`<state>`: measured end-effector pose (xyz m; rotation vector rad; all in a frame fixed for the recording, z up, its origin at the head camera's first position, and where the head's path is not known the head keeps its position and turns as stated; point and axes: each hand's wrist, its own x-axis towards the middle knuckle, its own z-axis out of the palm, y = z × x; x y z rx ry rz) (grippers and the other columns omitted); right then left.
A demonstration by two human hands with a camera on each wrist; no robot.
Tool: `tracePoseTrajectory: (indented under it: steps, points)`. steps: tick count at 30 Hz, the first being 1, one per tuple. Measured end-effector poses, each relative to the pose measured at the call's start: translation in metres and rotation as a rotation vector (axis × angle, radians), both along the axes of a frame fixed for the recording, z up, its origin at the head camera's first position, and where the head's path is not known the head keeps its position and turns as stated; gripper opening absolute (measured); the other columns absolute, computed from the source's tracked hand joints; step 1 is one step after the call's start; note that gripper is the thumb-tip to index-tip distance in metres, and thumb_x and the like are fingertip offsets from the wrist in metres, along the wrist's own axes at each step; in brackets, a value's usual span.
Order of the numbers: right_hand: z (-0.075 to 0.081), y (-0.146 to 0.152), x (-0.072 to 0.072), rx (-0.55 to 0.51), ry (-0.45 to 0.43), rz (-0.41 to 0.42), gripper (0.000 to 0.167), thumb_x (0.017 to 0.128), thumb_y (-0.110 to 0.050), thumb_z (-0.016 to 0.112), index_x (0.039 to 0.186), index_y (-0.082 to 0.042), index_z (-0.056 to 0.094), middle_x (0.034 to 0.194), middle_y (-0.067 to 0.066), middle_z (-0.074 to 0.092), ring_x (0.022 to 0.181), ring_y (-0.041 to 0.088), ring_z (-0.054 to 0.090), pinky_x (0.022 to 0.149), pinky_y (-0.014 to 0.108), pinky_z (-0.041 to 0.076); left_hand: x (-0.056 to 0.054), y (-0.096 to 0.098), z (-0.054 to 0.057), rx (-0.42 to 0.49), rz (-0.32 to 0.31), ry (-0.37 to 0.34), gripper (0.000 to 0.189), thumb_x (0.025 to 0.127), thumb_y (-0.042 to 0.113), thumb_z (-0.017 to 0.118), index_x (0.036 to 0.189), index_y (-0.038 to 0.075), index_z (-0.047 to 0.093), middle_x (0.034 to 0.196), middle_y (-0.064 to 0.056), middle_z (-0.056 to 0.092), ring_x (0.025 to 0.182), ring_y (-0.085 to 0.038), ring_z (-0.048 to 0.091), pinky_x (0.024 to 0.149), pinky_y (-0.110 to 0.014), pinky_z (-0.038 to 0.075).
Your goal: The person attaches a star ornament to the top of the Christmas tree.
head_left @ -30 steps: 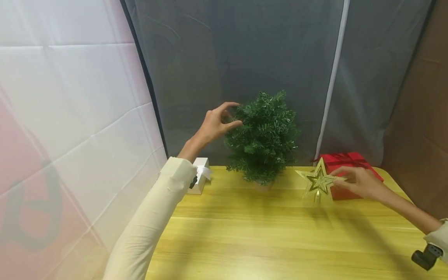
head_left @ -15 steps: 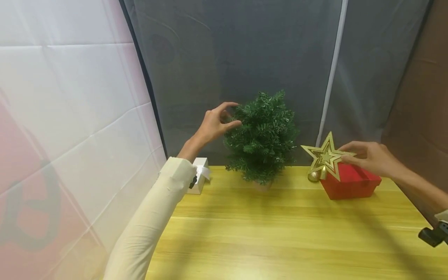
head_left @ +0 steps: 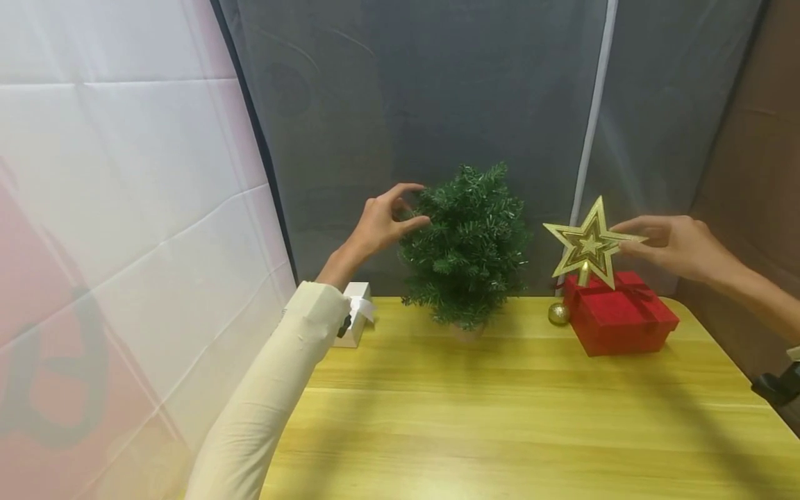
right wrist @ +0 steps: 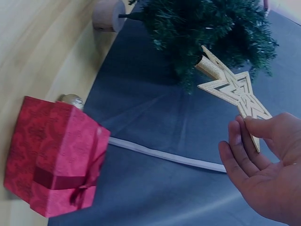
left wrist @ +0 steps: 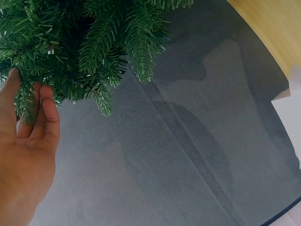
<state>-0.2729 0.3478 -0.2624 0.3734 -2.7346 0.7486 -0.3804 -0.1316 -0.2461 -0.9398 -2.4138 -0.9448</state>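
My right hand pinching gold star — risen off bench, now right of tree, near top height. Left hand relaxed, fingertips touching tree's upper-left branches — unchanged.

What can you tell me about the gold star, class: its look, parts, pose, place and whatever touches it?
The gold star is a five-pointed topper of nested glittery outlines with open gaps between them, and a short cone-shaped socket at its base. It is held upright in the air above the red gift box, to the right of the small green tree. The right hand pinches one side point; nothing else touches it.
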Motion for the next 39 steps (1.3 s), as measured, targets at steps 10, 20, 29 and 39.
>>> tracePoseTrajectory:
  steps: [10, 20, 29, 39]
  points:
    - [0.029, -0.005, -0.004, 0.002, 0.042, 0.002, 0.043, 0.096, -0.027, 0.078, 0.137, -0.016, 0.069, 0.125, 0.027, 0.069, 0.110, 0.049, 0.068, 0.060, 0.026, 0.049, -0.002, 0.000, -0.001, 0.007, 0.000, 0.006, 0.061, 0.094, 0.030, 0.080, 0.148, 0.017, 0.056, 0.098, -0.007, 0.075, 0.062, -0.022, 0.067, 0.068, -0.038, 0.056]
    - [0.054, -0.019, -0.006, -0.008, 0.067, 0.015, 0.041, 0.097, -0.025, 0.076, 0.137, -0.020, 0.070, 0.120, 0.023, 0.072, 0.101, 0.030, 0.076, 0.063, 0.028, 0.045, -0.001, 0.000, -0.001, 0.010, 0.005, 0.003, 0.061, 0.094, 0.030, 0.080, 0.148, 0.017, 0.056, 0.097, -0.007, 0.075, 0.061, -0.018, 0.067, 0.065, -0.037, 0.055]
    - [0.074, -0.030, -0.011, -0.029, 0.104, 0.040, 0.040, 0.098, -0.028, 0.075, 0.137, -0.022, 0.070, 0.120, 0.024, 0.072, 0.098, 0.014, 0.076, 0.063, 0.019, 0.046, -0.001, 0.000, -0.002, 0.021, 0.009, -0.011, 0.061, 0.094, 0.029, 0.081, 0.148, 0.017, 0.056, 0.096, -0.008, 0.076, 0.064, -0.023, 0.068, 0.068, -0.039, 0.056]
    - [0.095, -0.050, -0.024, -0.089, 0.155, 0.079, 0.039, 0.099, -0.030, 0.074, 0.137, -0.025, 0.070, 0.116, 0.016, 0.075, 0.082, -0.022, 0.060, 0.066, 0.013, 0.045, -0.001, -0.001, -0.001, 0.029, 0.009, -0.003, 0.060, 0.093, 0.029, 0.081, 0.147, 0.017, 0.057, 0.094, -0.007, 0.075, 0.064, -0.020, 0.067, 0.070, -0.039, 0.055]
